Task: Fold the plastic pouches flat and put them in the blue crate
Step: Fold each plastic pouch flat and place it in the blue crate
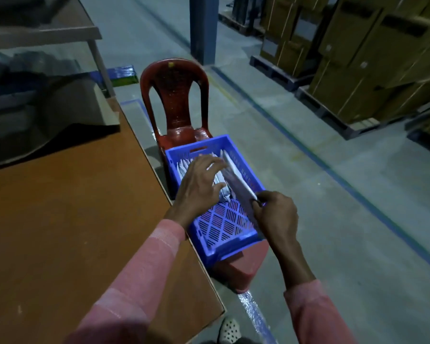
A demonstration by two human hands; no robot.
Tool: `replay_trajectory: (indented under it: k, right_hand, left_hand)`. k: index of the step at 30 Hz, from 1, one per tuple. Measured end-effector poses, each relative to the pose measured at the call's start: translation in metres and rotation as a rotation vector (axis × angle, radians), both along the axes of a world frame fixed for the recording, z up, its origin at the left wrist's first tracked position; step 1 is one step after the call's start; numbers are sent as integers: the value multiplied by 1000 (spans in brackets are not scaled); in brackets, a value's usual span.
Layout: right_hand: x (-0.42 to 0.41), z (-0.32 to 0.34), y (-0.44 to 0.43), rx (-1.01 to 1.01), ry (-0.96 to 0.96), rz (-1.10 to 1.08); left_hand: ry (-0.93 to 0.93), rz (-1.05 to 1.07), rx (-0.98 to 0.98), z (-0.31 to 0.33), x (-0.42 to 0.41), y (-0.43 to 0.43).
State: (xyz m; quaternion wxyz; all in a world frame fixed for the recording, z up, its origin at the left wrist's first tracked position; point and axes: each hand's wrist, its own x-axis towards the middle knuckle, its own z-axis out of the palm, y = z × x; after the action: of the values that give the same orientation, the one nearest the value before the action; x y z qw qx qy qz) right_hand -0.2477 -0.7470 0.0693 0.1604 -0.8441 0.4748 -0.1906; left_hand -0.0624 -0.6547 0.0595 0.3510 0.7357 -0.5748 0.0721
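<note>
- Right grip (pixel 275 214) pinches the near end of a flat grey plastic pouch (pixel 235 177), which angles into the blue slotted plastic crate (pixel 230 249).
- Left grip (pixel 199 184)?
- Fingers spread, holding nothing, over the standing white pouch row (pixel 183 167). Best to press the row back and slide the pouch down the right wall. It looks flat, blurred.

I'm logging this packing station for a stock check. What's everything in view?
blue crate: one, blue, centre.
table: one, brown, left.
chair: one, red, behind the blue crate.
standing pouches: several, white, blue crate's far half.
held pouch: one, grey-white, over the blue crate's right side.
cardboard boxes: many, brown, stacked at right.
left hand: one, pink-sleeved, open fingers on the standing pouches.
right hand: one, pink-sleeved, grips the held pouch.
</note>
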Motion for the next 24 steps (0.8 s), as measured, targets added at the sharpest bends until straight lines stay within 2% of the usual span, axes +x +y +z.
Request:
replay_trajectory:
  k: [7, 10, 16, 21, 24]
  right_hand:
    - [12, -43, -34, 72, -23, -139]
    - [27, -56, -63, 95, -12, -132]
    - [82, -97, -147, 170, 49, -69]
    - [127, -140, -206, 215, 95, 1]
    - [148, -163, -231, 231, 101, 36]
  left_hand:
    - [133, -54, 237, -76, 8, -27]
    - [202, -69, 328, -97, 14, -47]
    - [208, -14, 452, -134, 45, -117]
    - [99, -7, 661, -177, 78, -185]
    - [-28, -31, 816, -207, 98, -217]
